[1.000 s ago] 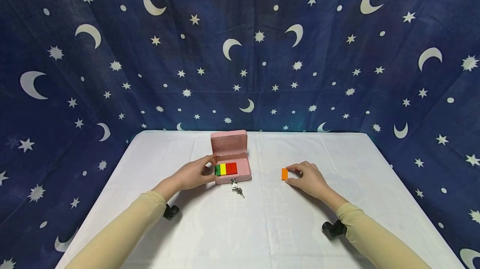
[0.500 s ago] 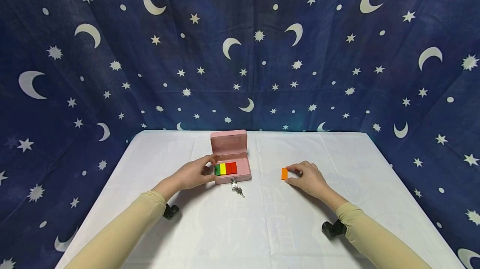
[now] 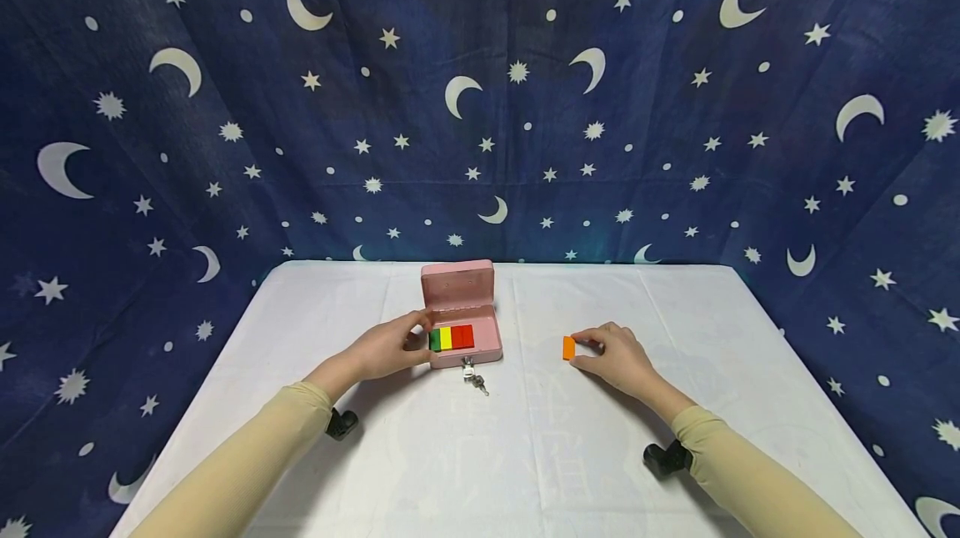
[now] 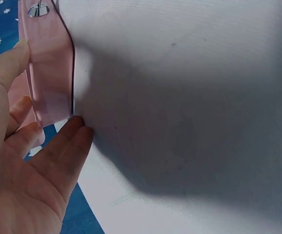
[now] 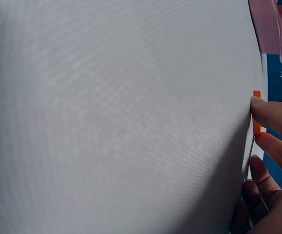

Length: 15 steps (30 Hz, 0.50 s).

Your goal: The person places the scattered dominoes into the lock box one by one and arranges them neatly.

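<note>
A pink cash box (image 3: 491,329) stands on the white-covered table, its lid raised at the back. Inside, along the left, lie a green block (image 3: 435,339), a yellow block (image 3: 446,338) and red blocks (image 3: 462,337) in a row. My left hand (image 3: 390,346) grips the box's left end; in the left wrist view the thumb (image 4: 20,51) lies at the front rim and the other fingers are at the end wall. To the right of the box, my right hand (image 3: 618,359) pinches an orange block (image 3: 568,348) at the table surface, thumb and forefinger at its two ends.
At the box's front hangs a lock with small keys (image 3: 478,384). White cloth (image 3: 525,455) covers the table. A dark blue curtain (image 3: 525,146) with moons and stars surrounds its back and sides. Black cameras (image 3: 663,460) sit under both wrists.
</note>
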Tool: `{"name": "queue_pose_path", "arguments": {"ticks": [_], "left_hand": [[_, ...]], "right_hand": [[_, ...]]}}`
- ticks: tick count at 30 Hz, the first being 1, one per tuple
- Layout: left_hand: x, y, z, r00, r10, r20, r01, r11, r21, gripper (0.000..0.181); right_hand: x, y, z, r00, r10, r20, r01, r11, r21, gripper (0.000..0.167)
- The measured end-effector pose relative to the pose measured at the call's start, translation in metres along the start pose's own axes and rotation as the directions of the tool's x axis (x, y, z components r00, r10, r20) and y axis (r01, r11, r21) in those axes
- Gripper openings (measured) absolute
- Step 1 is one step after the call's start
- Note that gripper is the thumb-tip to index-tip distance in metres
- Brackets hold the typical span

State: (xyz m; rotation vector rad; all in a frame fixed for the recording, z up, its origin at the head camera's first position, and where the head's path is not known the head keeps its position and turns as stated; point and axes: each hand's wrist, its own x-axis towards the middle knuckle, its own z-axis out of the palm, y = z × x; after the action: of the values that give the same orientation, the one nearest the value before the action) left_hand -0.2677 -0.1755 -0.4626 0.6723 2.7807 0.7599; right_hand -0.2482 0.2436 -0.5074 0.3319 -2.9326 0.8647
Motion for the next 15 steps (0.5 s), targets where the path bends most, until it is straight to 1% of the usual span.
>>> {"name": "queue_pose_path", "arguments": {"ticks": [6, 15], "left_hand": [[-0.0007, -0.0011, 0.0006, 1.0, 0.003, 0.001, -0.003, 1.0, -0.009, 0.042], [-0.0015, -0.0009, 0.0011, 1.0, 0.007, 0.0, -0.007, 1.0, -0.025, 0.042]], "right_hand": [[-0.0013, -0.0038, -0.0013, 1.0, 0.005, 0.006, -0.005, 1.0, 0.0, 0.044], [-0.0023, -0.0036, -0.0022, 1.0, 0.003, -0.002, -0.003, 1.0, -0.004, 0.044]]}}
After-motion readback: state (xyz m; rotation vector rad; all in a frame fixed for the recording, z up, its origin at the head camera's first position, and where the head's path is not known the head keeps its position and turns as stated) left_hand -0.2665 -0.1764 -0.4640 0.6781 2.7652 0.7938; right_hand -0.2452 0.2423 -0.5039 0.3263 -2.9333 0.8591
